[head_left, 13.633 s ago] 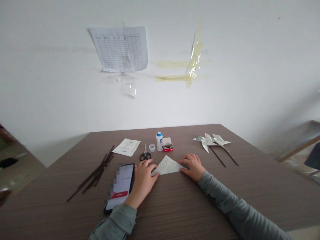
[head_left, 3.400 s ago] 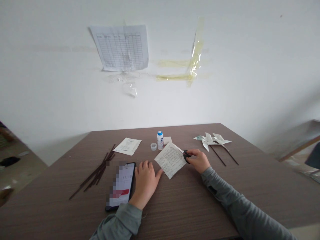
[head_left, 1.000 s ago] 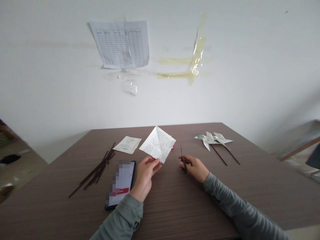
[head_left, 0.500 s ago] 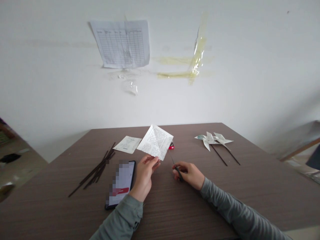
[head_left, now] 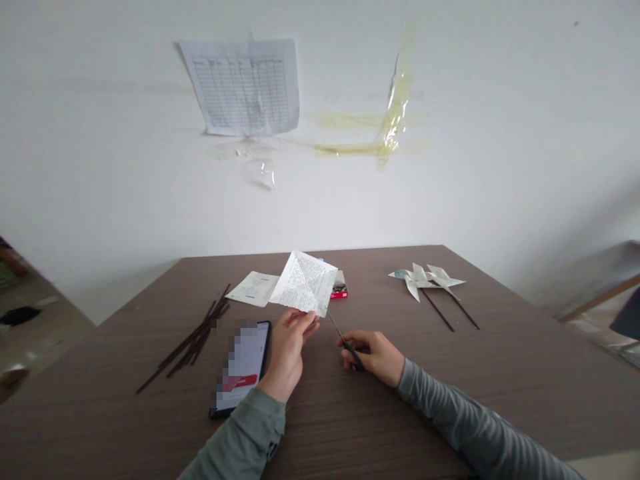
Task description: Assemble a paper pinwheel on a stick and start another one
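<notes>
A square sheet of printed paper (head_left: 306,283), with crease lines across it, is pinched at its lower edge by my left hand (head_left: 293,343). My right hand (head_left: 375,355) is closed round the dark handles of a pair of scissors (head_left: 336,327). The scissors point up and left, and their tip meets the paper's lower right corner. Whether the blades are parted I cannot tell. Behind the paper a small red box (head_left: 340,293) of little items is partly hidden.
Left of my hands lie a phone (head_left: 243,370), several thin dark sticks (head_left: 195,333) and another paper piece (head_left: 251,289). Two paper pinwheels (head_left: 425,279) on sticks rest at the right. The brown table (head_left: 500,373) meets a wall with a taped sheet (head_left: 245,87).
The paper has tilted and shifted slightly left, uncovering more of the red box. My right hand has moved a little left and down, bringing the scissors to the paper's corner.
</notes>
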`<state>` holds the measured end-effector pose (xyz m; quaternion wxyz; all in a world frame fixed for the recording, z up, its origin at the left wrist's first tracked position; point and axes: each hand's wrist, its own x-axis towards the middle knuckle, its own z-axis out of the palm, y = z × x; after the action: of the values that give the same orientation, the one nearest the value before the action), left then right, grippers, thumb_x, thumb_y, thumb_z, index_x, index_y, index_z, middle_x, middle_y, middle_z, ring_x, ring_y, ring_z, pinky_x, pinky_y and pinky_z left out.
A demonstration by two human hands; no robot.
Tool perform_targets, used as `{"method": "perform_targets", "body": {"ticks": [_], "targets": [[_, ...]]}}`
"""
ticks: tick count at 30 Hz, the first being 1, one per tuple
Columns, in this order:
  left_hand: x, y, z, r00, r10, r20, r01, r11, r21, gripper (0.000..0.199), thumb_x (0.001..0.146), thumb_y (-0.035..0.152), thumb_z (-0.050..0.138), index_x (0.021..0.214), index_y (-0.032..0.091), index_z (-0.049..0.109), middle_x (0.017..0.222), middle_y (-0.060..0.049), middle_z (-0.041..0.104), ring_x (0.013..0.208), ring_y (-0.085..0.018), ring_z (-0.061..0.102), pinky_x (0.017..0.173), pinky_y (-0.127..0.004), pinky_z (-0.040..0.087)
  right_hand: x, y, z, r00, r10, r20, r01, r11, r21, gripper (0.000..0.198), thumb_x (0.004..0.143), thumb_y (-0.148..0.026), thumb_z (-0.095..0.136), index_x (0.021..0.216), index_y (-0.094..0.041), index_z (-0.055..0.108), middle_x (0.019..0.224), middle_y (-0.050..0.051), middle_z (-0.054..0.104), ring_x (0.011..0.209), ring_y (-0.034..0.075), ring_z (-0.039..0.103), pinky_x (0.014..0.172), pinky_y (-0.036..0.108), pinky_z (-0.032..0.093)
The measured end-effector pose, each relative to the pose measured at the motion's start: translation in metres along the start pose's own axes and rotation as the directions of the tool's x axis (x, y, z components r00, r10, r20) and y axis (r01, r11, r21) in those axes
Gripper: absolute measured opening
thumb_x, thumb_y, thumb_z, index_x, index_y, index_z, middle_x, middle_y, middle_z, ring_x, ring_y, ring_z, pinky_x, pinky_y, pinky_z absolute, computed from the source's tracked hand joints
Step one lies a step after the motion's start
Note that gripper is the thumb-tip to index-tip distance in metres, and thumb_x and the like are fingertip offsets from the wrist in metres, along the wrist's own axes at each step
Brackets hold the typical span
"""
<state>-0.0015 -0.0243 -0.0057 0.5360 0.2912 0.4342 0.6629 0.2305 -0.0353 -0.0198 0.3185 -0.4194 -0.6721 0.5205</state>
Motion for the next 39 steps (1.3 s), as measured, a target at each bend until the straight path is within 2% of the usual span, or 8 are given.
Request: {"method": "perform_targets", "body": {"ticks": [4, 9, 15, 23, 31, 39], "targets": [[0.001, -0.001, -0.001, 1.0, 0.006, -0.001, -0.006, 1.0, -0.002, 0.046, 0.057, 0.03, 0.122, 0.079, 0.022, 0.082, 0.086, -0.002, 0.091, 0.087, -0.023, 0.089, 0.085, -0.034, 0.075, 0.0, 0.001, 0.001, 1.0, 0.012, 0.018, -0.013, 1.0, 0.011, 0.051, 0.088, -0.072, 0.099, 0.11, -0.026, 0.091, 0.082, 0.008, 0.091, 0.075, 0.03, 0.08, 0.084, 0.046, 0.07], [0.001, -0.001, 0.0, 1.0, 0.009, -0.002, -0.01, 1.0, -0.021, 0.049, 0.052, 0.032, 0.124, 0.08, 0.021, 0.085, 0.088, -0.003, 0.091, 0.087, -0.021, 0.088, 0.084, -0.032, 0.075, -0.002, -0.005, 0.002, 0.999, 0.024, 0.036, -0.025, 0.999, 0.048, 0.051, 0.085, -0.076, 0.102, 0.099, -0.028, 0.09, 0.082, 0.008, 0.089, 0.075, 0.031, 0.08, 0.083, 0.047, 0.07], [0.001, 0.0, 0.0, 1.0, -0.002, 0.002, 0.002, 1.0, -0.022, 0.051, 0.05, 0.032, 0.125, 0.079, 0.021, 0.085, 0.086, -0.002, 0.091, 0.087, -0.02, 0.088, 0.084, -0.031, 0.074, -0.003, -0.007, 0.001, 0.999, 0.021, 0.025, -0.021, 1.0, 0.021, 0.05, 0.085, -0.074, 0.097, 0.105, -0.029, 0.091, 0.082, 0.009, 0.089, 0.075, 0.032, 0.079, 0.085, 0.05, 0.07], [0.001, -0.001, -0.001, 1.0, -0.004, 0.002, 0.004, 1.0, -0.03, 0.05, 0.053, 0.031, 0.125, 0.08, 0.021, 0.084, 0.087, -0.002, 0.091, 0.087, -0.02, 0.088, 0.086, -0.032, 0.075, -0.004, -0.013, 0.002, 0.999, 0.046, 0.023, -0.047, 0.998, 0.03, 0.059, 0.078, -0.084, 0.103, 0.101, -0.031, 0.091, 0.079, 0.008, 0.087, 0.076, 0.032, 0.079, 0.081, 0.047, 0.071], [0.002, -0.004, -0.001, 1.0, -0.012, -0.011, 0.012, 1.0, -0.015, 0.046, 0.064, 0.028, 0.122, 0.085, 0.022, 0.082, 0.091, -0.003, 0.091, 0.091, -0.024, 0.09, 0.091, -0.037, 0.075, -0.001, -0.005, 0.002, 1.0, 0.016, 0.026, -0.017, 1.0, 0.023, 0.054, 0.085, -0.075, 0.1, 0.106, -0.026, 0.091, 0.08, 0.009, 0.089, 0.074, 0.03, 0.077, 0.083, 0.047, 0.069], [0.001, -0.002, -0.001, 1.0, -0.02, 0.012, 0.02, 0.999, -0.027, 0.047, 0.059, 0.03, 0.124, 0.084, 0.02, 0.085, 0.091, -0.003, 0.092, 0.09, -0.022, 0.088, 0.09, -0.036, 0.074, -0.003, -0.005, 0.002, 0.999, 0.015, 0.03, -0.017, 0.999, 0.044, 0.051, 0.088, -0.072, 0.101, 0.106, -0.025, 0.091, 0.081, 0.009, 0.089, 0.075, 0.029, 0.078, 0.083, 0.046, 0.07]]}}
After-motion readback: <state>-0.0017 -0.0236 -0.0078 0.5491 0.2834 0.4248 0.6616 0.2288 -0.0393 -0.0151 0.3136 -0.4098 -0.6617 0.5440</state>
